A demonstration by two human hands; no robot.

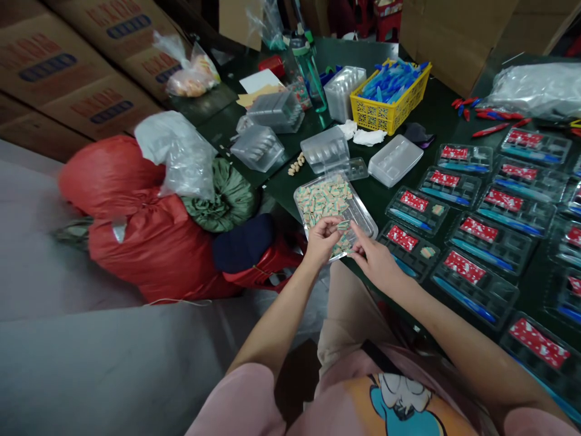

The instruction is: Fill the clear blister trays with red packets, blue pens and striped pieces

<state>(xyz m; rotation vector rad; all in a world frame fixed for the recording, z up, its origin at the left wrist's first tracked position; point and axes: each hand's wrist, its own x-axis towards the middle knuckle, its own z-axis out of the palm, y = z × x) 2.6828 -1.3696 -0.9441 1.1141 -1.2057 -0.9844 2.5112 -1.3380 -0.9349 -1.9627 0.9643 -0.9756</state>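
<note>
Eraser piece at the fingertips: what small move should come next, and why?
Probably carry the eraser piece rightward to the blister pack right of the right hand. The left hand and right hand pinch it over the clear tray. The two nearer packs already show a piece, while this one's small pocket looks empty.

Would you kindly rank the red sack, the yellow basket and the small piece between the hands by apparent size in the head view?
1. red sack
2. yellow basket, though farther away
3. small piece
</note>
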